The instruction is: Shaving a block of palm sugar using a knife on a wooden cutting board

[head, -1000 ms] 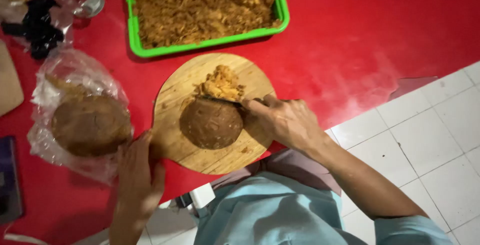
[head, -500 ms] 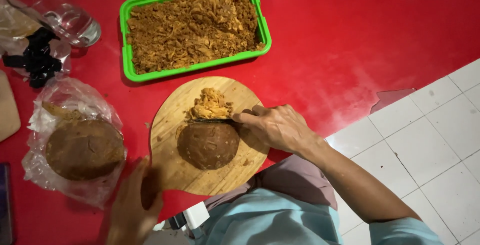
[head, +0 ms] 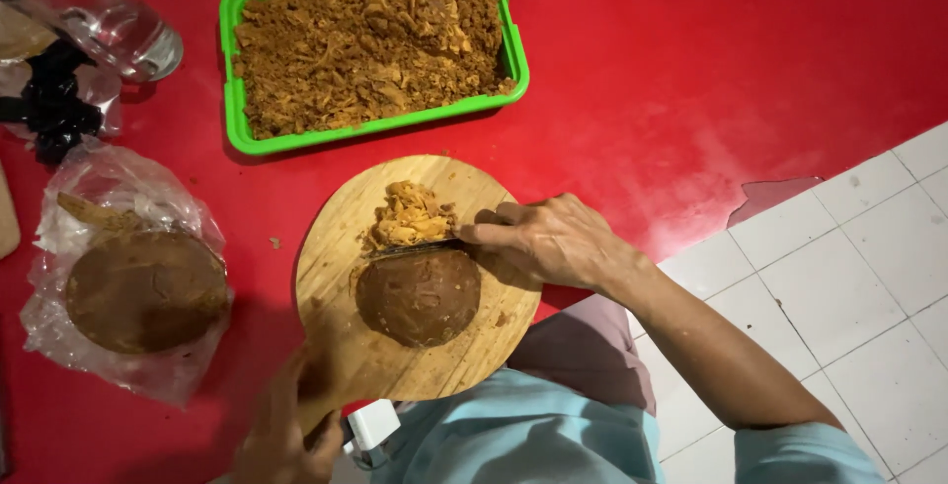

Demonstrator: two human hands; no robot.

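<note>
A dark brown round sugar block [head: 418, 295] rests on a round wooden cutting board [head: 355, 365]. My right hand [head: 548, 242] grips a knife [head: 415, 245] whose blade lies across the block's far edge. A small heap of light brown shavings [head: 408, 213] is piled just beyond the blade. My left hand [head: 291, 420] holds the board's near left rim, fingers curled around it.
A green tray [head: 233, 109] full of brown shavings stands behind the board. At the left a second brown block [head: 146, 291] lies in a clear plastic bag. A glass [head: 109, 25] and a black item [head: 54, 99] occupy the far left corner. White floor tiles [head: 869, 277] show at right.
The view has shifted so the tray and board sit lower and more central. My left hand has moved in from the red surface onto the board's near rim. The knife stays at the block's far edge.
</note>
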